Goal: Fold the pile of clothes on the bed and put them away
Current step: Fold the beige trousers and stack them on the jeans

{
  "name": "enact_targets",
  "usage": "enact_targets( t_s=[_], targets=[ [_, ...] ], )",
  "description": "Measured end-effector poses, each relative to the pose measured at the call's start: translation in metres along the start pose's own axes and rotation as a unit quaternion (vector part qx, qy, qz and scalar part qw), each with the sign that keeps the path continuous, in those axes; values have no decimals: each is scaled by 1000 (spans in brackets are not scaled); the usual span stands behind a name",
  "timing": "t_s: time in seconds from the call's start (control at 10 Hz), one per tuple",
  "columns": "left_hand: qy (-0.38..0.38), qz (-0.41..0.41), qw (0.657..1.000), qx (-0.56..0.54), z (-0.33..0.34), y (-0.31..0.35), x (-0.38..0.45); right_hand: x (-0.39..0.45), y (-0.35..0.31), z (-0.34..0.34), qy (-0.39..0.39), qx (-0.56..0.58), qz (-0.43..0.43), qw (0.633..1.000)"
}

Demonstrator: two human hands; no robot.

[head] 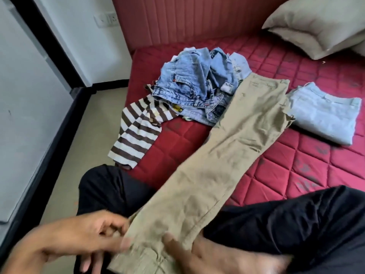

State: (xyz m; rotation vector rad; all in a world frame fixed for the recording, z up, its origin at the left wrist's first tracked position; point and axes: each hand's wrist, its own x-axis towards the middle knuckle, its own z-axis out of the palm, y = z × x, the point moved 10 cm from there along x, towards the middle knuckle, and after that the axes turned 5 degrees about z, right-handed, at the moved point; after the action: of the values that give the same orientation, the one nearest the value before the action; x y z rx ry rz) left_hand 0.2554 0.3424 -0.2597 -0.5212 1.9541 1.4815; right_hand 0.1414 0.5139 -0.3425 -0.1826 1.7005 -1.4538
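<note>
The khaki trousers (223, 147) lie stretched out lengthwise on the red quilted mattress (296, 171), waistband far from the person, hems at the near edge, where they run over the lap between two black-clad knees. The left hand (85, 236) meets the hem's left edge with its fingers (110, 224) curled; motion blur hides whether they actually pinch the cloth, so I cannot tell. The right hand (207, 256) grips the hem from the other side, its thumb on top of the fabric.

The trousers' far left edge touches the pile of blue jeans (197, 84), heaped and unfolded. A brown-and-white striped shirt (138, 127) spills from under the pile to the mattress's left edge. Just beside the trousers' right edge, near the waistband, sits a folded pale-blue garment (325, 115). Bare mattress shows between the striped shirt and the trousers, and on the right below the folded garment.

A beige pillow (320, 26) rests in the far right corner against the padded red headboard (187, 18). Left of the bed runs a strip of beige floor (69, 151), bounded by a white wall with black trim. A wall socket (106, 18) sits beside the headboard. A small yellow tag shows in the jeans pile; its writing is unreadable.
</note>
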Motion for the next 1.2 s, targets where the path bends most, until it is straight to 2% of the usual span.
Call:
enact_targets(
  t_s=[0.1, 0.2, 0.3, 0.4, 0.5, 0.6, 0.7, 0.8, 0.9, 1.0, 1.1, 1.2],
  targets=[
    [77, -54, 996, -1, -1, -36, -13, -27, 21, 39, -240, -10, 62, 969],
    [162, -67, 981, 87, -2, -28, -20, -47, -20, 41, -245, 15, 88, 965],
    [266, -85, 931, 236, -7, -13, -16, -59, -18, 72, -309, 75, 124, 940],
    [322, -46, 924, 202, -11, -6, -10, -49, -26, 46, -182, 33, 42, 982],
    [330, -51, 939, 83, -15, -20, -18, -34, -49, 34, -125, -265, -102, 951],
    [322, -38, 946, -11, -15, -22, -21, -41, -69, 27, 15, -531, -307, 790],
    [294, 6, 949, -115, -2, -6, -14, -41, -74, 33, -7, -547, -392, 740],
    [259, 73, 938, -217, 9, 30, -2, -22, -67, 27, 2, -585, -406, 702],
    [239, 137, 903, -331, 3, 65, 11, -35, -89, 27, 21, -440, -465, 768],
    [244, 186, 861, -405, -13, 94, 28, -40, -125, -17, 112, -239, -489, 831],
    [223, 290, 820, -440, -35, 146, 47, -29, -172, -74, 185, -82, -497, 844],
    [237, 382, 812, -373, -56, 204, 78, -8, -229, -139, 259, -24, -490, 832]
  ],
)
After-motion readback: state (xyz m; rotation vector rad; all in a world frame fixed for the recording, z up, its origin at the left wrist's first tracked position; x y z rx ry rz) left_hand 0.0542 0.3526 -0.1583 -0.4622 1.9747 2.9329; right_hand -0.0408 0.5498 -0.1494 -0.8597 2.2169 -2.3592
